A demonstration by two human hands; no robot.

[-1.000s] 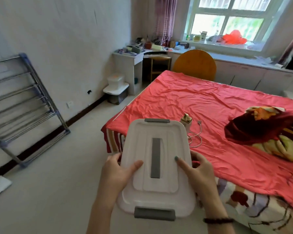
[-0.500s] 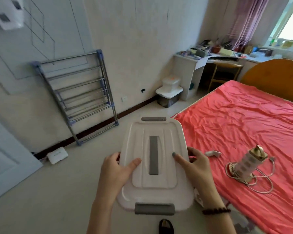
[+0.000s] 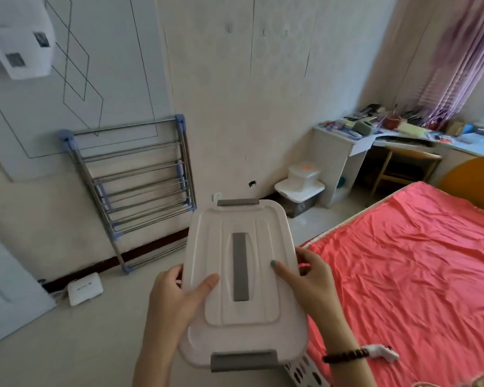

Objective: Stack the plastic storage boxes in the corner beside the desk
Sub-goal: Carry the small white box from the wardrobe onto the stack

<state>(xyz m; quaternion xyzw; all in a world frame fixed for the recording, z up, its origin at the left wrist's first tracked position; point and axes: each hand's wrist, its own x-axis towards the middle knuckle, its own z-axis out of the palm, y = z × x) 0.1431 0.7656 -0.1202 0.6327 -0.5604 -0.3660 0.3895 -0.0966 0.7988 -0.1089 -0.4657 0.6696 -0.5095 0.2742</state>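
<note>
Head view, from the person's hands outward. A white plastic storage box (image 3: 243, 286) with a lidded top is held in the air in front of the body, its long axis pointing away from the viewer. A grey clip handle (image 3: 243, 361) closes the near end, a second grey clip (image 3: 237, 202) the far end, and a grey strip (image 3: 241, 267) runs along the middle of the lid. The left hand (image 3: 176, 300) grips the box's left edge, thumb pressed flat on the lid and the other fingers curled under the rim. The right hand (image 3: 310, 277) grips the right edge in the same way, thumb on the lid, fingers wrapped round the side; a dark bead bracelet (image 3: 345, 355) circles that wrist. To the right lies a bed with a red sheet (image 3: 419, 263), on which a small white object (image 3: 383, 354) rests near the wrist. On the floor to the left, a flat white device (image 3: 85, 288) sits against the dark skirting. Behind it a folded metal drying rack (image 3: 134, 185) leans on the wall. Farther off, in the corner beside the white desk (image 3: 338, 152), two more boxes stand stacked: a small white-lidded box (image 3: 303, 172) on top of a larger white-lidded box (image 3: 299, 195) with a dark body. The desk top is cluttered, a wooden chair (image 3: 403, 166) is tucked beneath it, and a purple curtain (image 3: 464, 60) hangs above.
</note>
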